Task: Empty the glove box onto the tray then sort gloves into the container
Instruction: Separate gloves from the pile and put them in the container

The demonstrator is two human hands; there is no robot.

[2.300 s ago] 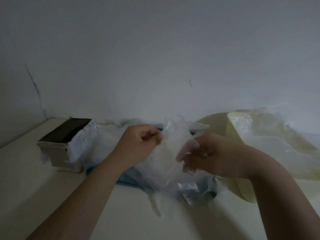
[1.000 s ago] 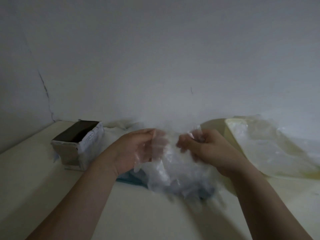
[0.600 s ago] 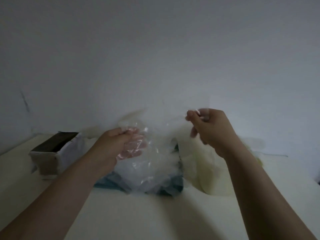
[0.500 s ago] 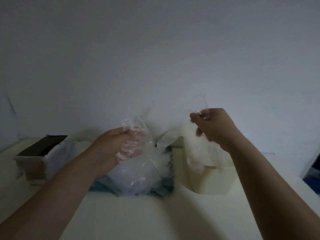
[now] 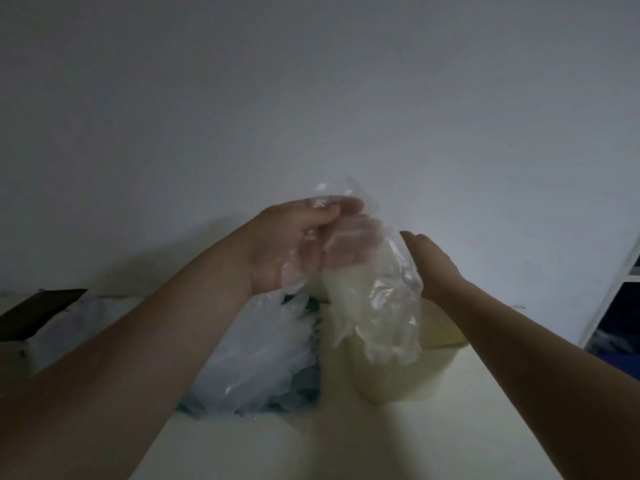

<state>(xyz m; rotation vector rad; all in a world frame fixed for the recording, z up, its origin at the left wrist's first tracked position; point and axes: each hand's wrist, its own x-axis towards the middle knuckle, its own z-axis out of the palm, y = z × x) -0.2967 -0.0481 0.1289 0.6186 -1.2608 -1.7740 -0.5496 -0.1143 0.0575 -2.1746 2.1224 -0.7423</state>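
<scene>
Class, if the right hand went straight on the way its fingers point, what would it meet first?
Probably the clear glove that the left hand pinches; the right hand lies right beside it, though depth is unclear.

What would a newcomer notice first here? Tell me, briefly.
The crumpled clear plastic glove hanging mid-frame, pinched at its top by the left hand, with the right hand flat beside it. Below it sits the pale cream plastic container; left of that, a heap of clear gloves.
</scene>
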